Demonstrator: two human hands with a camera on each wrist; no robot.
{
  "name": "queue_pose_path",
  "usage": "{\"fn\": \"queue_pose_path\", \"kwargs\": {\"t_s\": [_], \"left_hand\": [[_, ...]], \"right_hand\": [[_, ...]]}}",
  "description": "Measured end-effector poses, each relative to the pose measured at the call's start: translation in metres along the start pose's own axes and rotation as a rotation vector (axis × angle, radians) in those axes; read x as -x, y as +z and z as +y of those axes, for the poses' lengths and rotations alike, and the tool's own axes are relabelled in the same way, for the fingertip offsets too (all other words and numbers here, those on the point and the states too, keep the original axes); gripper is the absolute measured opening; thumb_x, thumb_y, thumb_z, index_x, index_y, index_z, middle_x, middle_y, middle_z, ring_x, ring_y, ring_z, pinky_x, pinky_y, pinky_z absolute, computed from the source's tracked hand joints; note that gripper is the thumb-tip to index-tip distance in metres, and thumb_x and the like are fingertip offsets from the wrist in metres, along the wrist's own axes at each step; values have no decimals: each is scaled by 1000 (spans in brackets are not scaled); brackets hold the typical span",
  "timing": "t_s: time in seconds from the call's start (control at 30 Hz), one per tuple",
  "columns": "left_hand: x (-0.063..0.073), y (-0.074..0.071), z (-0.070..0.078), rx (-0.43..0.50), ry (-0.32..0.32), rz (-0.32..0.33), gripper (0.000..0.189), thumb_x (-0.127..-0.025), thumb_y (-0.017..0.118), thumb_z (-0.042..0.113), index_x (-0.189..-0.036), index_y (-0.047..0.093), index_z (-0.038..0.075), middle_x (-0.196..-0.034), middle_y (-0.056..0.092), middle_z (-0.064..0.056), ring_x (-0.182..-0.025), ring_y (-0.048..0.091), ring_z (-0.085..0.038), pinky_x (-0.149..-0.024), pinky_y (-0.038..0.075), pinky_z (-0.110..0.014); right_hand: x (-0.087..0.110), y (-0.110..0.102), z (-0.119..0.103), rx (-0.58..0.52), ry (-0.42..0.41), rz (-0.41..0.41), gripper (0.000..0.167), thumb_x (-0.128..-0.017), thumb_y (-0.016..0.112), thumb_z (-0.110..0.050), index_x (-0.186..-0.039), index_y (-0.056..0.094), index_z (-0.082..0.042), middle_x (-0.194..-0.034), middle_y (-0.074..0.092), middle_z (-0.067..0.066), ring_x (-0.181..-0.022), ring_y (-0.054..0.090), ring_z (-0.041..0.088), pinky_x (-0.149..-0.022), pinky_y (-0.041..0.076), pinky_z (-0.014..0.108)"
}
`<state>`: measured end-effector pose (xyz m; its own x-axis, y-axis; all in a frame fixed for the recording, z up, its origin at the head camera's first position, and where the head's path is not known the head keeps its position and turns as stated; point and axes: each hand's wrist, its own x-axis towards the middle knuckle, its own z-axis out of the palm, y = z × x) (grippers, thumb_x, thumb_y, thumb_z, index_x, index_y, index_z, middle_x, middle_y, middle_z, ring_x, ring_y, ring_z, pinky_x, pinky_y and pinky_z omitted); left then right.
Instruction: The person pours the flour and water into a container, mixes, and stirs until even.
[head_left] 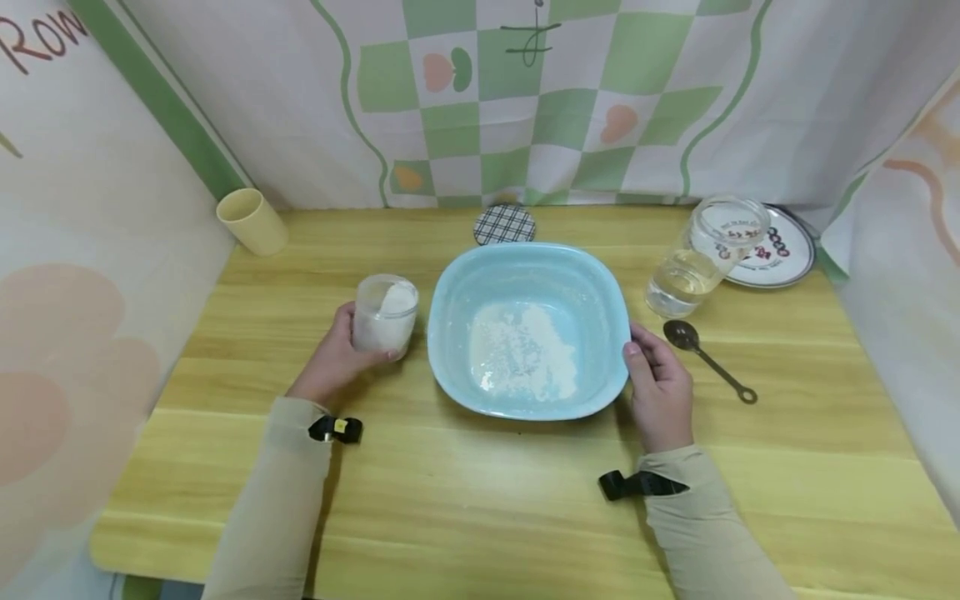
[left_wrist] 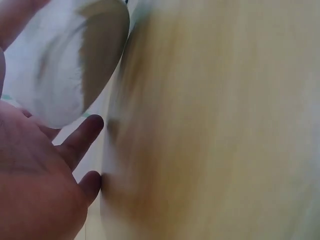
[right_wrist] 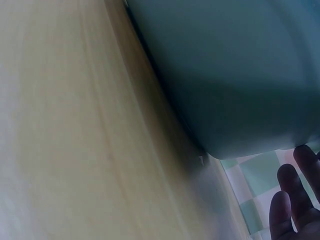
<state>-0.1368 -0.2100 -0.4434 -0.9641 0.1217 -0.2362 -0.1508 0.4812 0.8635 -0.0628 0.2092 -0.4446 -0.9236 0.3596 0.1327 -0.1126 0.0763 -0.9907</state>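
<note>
My left hand [head_left: 337, 358] grips a clear glass jar [head_left: 384, 329] of white powder, just left of a light blue basin [head_left: 525, 279]. In the left wrist view the powder slopes inside the jar [left_wrist: 62, 75], and the lower fingers stay off the glass. White powder [head_left: 536, 350] covers part of the basin's floor, with wet-looking patches in it. On the basin's right side, my right hand [head_left: 660, 396] holds the rim, thumb on top. From the right wrist the basin's outer wall [right_wrist: 230, 85] shows, with several fingertips [right_wrist: 287, 175] near it.
Right of the basin stand a glass jar [head_left: 686, 275] of clear liquid and a dark spoon [head_left: 708, 360]. A patterned plate [head_left: 795, 250] lies behind them. A checked coaster [head_left: 504, 223] sits behind the basin, and a yellow cup [head_left: 253, 223] is at the back left.
</note>
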Motion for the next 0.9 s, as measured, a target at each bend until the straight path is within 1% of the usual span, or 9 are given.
{"fn": "queue_pose_path", "kwargs": {"t_s": [0.1,0.17,0.3,0.37,0.5,0.63,0.7,0.77,0.9], "left_hand": [[0,-2,-1,-38,-7,-10,114,-74,90,34,-156,15,9,-154,36,-19,-142,33,-38,-118,24,-58],[0,-3,-1,-66,-3,-10,115,-72,91,33,-154,16,7,-151,39,-20,-140,37,-38,-117,26,-57],[1,-4,1,-136,2,-5,116,-69,93,34,-152,18,5,-145,45,-21,-135,42,-38,-115,29,-58],[1,-4,2,-151,4,0,116,-68,93,35,-153,19,7,-145,45,-21,-134,43,-38,-114,30,-58],[2,-4,2,-137,22,20,113,-71,92,34,-154,19,11,-147,45,-20,-135,42,-39,-114,31,-59],[2,-3,4,-75,57,104,111,-73,91,34,-155,19,13,-149,43,-20,-138,41,-38,-115,31,-57],[1,-3,5,-66,63,130,110,-73,91,34,-155,20,14,-150,43,-19,-138,40,-38,-115,31,-57],[-1,-4,5,-102,67,126,109,-73,90,35,-154,20,13,-150,43,-20,-137,41,-39,-114,31,-58],[-4,-6,1,-157,52,80,113,-71,91,36,-155,20,12,-149,44,-19,-136,42,-40,-113,30,-60]], "right_hand": [[0,0,0,-5,3,-6,36,-102,58,-17,-133,61,2,-115,69,-3,-105,63,13,-89,51,16],[1,0,-1,-7,1,-6,36,-102,58,-17,-133,61,2,-115,68,-3,-106,63,13,-89,51,16],[1,0,-2,-4,6,-3,36,-102,59,-18,-133,61,1,-116,69,-3,-106,63,12,-89,51,16],[1,0,-2,3,9,-4,36,-102,59,-18,-133,62,1,-115,69,-3,-105,64,12,-89,51,16],[2,0,-2,22,7,-8,36,-102,58,-18,-132,62,1,-114,69,-4,-104,64,12,-88,52,17],[1,0,-2,12,-3,-9,36,-102,58,-17,-132,62,2,-113,69,-4,-104,64,12,-88,52,16],[1,0,-2,5,-7,-9,36,-102,58,-17,-132,62,2,-113,69,-4,-103,64,12,-88,52,16],[1,0,-2,4,-10,-8,35,-102,58,-17,-132,62,2,-113,69,-4,-104,64,12,-88,52,16],[0,0,-1,3,-10,-11,35,-102,58,-16,-132,62,2,-113,69,-5,-103,64,13,-88,52,17]]}}
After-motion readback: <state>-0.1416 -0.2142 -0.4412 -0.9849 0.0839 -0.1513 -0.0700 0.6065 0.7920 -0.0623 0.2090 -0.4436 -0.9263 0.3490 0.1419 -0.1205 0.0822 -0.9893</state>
